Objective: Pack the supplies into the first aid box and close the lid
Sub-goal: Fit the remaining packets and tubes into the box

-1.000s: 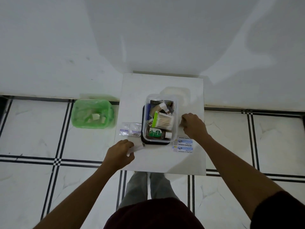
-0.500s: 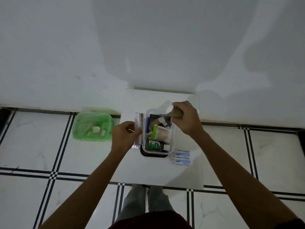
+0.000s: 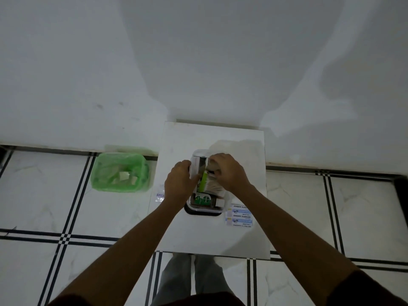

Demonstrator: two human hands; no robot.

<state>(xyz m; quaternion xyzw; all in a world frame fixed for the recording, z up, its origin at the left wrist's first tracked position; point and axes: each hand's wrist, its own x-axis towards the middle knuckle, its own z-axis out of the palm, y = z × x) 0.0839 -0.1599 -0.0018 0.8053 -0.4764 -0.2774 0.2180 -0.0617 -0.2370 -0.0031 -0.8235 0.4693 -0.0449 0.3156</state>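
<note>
A clear plastic first aid box [image 3: 199, 209] stands on a small white table [image 3: 212, 235], resting on a dark lid or base. Inside it lie a brown antiseptic bottle with a green label [image 3: 204, 200] and a pack of cotton swabs [image 3: 212, 185]. My left hand [image 3: 180, 182] holds a thin white packet [image 3: 195, 168] upright at the box's left wall. My right hand [image 3: 228, 171] reaches into the far end of the box, fingers closed on a tan roll [image 3: 213, 165] that is mostly hidden. Antiseptic bandage strips [image 3: 239, 218] lie on the table to the right of the box.
A green bin lined with a plastic bag [image 3: 120, 172] sits on the floor left of the table. A small clear sachet [image 3: 159, 197] lies at the table's left edge. A white wall rises behind. My legs show below the table's near edge.
Both hands moved inward over the box. The left hand brought the white packet from the table's left to the box wall; the right hand carried the tan roll down into the far end.
</note>
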